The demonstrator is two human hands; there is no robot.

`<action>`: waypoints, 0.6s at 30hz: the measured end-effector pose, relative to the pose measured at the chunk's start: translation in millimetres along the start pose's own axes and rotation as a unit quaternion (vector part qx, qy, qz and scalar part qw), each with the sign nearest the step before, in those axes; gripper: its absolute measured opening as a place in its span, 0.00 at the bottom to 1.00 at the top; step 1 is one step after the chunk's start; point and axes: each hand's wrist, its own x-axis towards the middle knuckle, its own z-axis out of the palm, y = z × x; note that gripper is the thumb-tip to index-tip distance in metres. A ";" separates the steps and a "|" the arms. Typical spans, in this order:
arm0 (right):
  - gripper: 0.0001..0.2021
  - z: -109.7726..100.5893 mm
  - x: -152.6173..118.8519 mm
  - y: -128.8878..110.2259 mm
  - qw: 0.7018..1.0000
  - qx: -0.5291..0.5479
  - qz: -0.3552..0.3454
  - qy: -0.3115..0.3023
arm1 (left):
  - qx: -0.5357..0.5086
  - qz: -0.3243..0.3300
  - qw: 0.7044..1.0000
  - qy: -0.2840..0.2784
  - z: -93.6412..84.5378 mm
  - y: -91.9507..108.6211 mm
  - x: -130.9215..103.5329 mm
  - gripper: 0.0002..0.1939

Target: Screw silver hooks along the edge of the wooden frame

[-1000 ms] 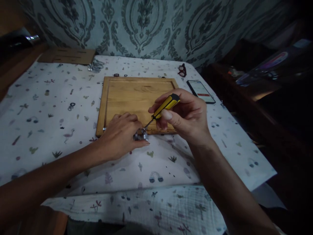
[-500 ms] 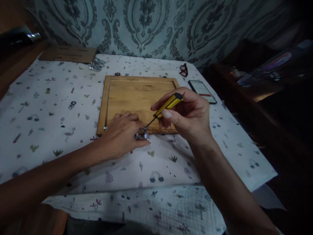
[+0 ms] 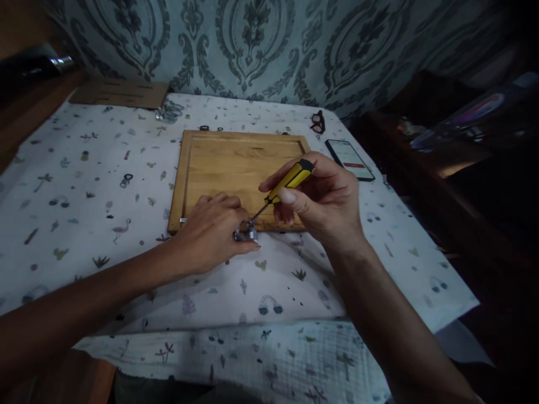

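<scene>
My right hand (image 3: 328, 196) pinches the yellow and black handle of a screwdriver (image 3: 292, 182) above the board. Its thin shaft slants down to the left, and the tip meets a small shiny metal hinge (image 3: 245, 233) at the near edge of a wooden panel (image 3: 236, 163). Thumb below and fingers above, my left hand (image 3: 214, 230) grips that hinge against the panel's edge. My left fingers partly cover the hinge, so the screw under the tip cannot be made out. The panel lies flat, with a raised frame round its rim.
A cardboard piece (image 3: 120, 92) and a pile of metal parts (image 3: 169, 111) lie at the back left. Glasses (image 3: 318, 122) and a phone (image 3: 349, 160) are at the right. A printed cloth (image 3: 202, 300) covers the table, and a patterned wall (image 3: 252, 50) stands behind.
The view has shifted very slightly. Both hands keep their places, with the screwdriver tip still at the hinge.
</scene>
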 end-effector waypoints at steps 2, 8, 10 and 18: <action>0.15 -0.3 -0.9 -1.0 1.000 0.005 0.006 -0.005 | 0.000 0.002 1.000 0.005 0.5 -0.2 0.2 0.18; 0.13 0.0 0.1 1.3 1.000 0.007 -0.009 -0.015 | -0.006 0.004 1.000 0.006 -0.1 0.1 0.6 0.17; 0.12 0.4 1.6 3.1 1.000 0.006 -0.028 -0.010 | -0.002 -0.001 1.000 -0.005 -1.2 0.8 0.7 0.18; 0.13 -3.9 4.4 -4.7 0.998 -0.034 -0.052 -0.029 | 0.002 0.011 1.000 0.007 0.0 -0.7 0.1 0.18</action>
